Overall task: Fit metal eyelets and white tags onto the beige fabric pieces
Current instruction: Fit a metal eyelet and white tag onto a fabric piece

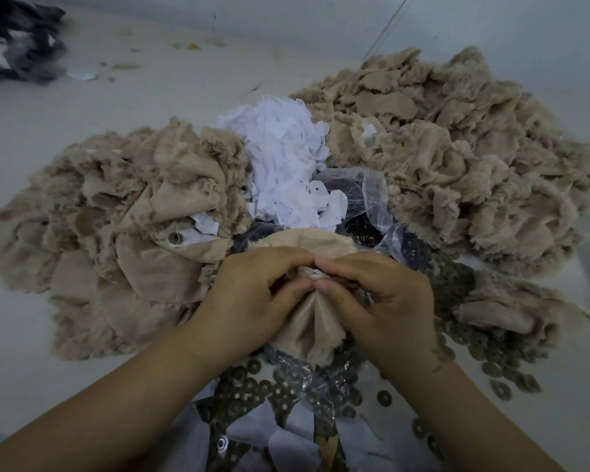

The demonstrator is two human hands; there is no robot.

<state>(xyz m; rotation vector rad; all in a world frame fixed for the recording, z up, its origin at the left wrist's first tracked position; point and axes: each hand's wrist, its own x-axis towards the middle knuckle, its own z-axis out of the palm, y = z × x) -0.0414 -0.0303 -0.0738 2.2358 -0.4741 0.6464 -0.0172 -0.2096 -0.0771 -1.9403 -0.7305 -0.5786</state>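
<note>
My left hand (252, 287) and my right hand (378, 294) meet at the centre, both pinching one beige fabric piece (307, 321). Their fingertips close on a small white tag (315, 274) at the fabric's bunched middle. Whether an eyelet sits under the fingers is hidden. Loose metal eyelets (280, 390) lie scattered below and to the right of my hands. A heap of white tags (283, 155) sits just beyond the hands.
Beige fabric piles spread on the pale surface: one at left (116, 233), a larger one at right (457, 158). A clear plastic bag (372, 199) lies between them. Dark cloth (14, 42) sits at the far left corner.
</note>
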